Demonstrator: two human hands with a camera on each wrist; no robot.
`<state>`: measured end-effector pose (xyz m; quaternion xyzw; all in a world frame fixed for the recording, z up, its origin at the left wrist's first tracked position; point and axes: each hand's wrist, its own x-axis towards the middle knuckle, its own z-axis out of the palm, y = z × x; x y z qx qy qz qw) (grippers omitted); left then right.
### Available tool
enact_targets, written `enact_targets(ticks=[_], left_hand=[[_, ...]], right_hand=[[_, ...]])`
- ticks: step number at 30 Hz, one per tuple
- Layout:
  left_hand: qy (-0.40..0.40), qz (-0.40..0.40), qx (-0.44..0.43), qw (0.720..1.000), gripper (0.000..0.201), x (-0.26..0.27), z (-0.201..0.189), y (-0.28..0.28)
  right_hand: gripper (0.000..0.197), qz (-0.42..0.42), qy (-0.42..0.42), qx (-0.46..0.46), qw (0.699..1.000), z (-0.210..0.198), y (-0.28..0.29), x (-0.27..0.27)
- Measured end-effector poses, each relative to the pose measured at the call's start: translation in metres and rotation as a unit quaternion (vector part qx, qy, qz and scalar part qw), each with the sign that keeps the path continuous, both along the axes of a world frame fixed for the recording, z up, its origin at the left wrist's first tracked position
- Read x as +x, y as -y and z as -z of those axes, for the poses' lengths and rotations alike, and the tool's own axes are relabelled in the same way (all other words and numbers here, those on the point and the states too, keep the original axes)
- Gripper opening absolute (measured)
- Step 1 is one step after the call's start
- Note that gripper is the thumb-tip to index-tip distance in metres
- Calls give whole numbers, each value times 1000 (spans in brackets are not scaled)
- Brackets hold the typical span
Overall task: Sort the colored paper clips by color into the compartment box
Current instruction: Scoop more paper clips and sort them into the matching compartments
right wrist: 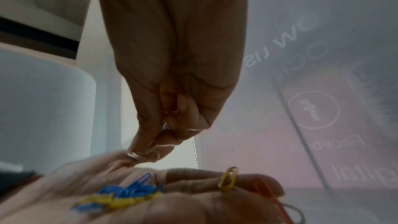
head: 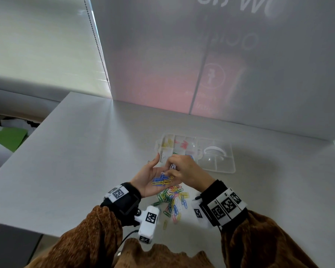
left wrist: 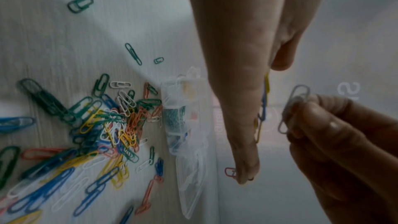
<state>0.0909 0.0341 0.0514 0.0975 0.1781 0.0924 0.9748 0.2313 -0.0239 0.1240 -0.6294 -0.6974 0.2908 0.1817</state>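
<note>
My left hand (head: 150,176) is held palm up above the table, fingers nearly straight, with several blue and yellow paper clips (head: 161,180) lying loose on it. My right hand (head: 184,171) hovers over that palm and pinches a few white paper clips (head: 172,166) between thumb and fingertips; the left wrist view shows the white clips (left wrist: 295,108) clearly. Just beyond the hands lies the clear compartment box (head: 230,167), with yellow clips (head: 167,143) and pink clips (head: 184,145) in separate far cells. Below my hands, a mixed pile of clips (head: 172,200) is spread on the table.
The box's clear lid with a white handle (head: 215,150) lies open to the right. A frosted panel (head: 201,64) stands right behind the box. Stray green clips (left wrist: 133,54) lie apart from the pile. The table's left edge (head: 27,142) drops off.
</note>
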Motion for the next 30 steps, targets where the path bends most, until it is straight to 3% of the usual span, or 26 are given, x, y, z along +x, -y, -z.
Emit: enact_targets(ticks=[3, 6, 10, 16, 18, 20, 23, 30], left_hand=[[-27, 1, 28, 999, 77, -1, 3, 0], [-55, -1, 22, 998, 82, -10, 7, -3], [-80, -16, 30, 996, 82, -27, 18, -5], [-86, -36, 18, 996, 82, -49, 28, -6], [-75, -37, 24, 996, 81, -56, 27, -9], [-66, -43, 28, 996, 79, -61, 28, -12], [-49, -45, 23, 997, 79, -64, 30, -14], [-82, -59, -4, 995, 81, -53, 35, -14]], right_hand=[[4, 91, -119, -25, 988, 4, -4, 12], [8, 141, -265, -101, 949, 14, -9, 26], [12, 210, -354, -138, 901, 34, -27, 24], [15, 349, -314, -173, 866, 84, -77, 19], [11, 349, -318, -199, 859, 88, -90, 19], [31, 338, -320, -239, 852, 86, -97, 18], [36, 333, -355, -255, 836, 74, -97, 18], [31, 336, -345, -117, 868, 57, -67, 44]])
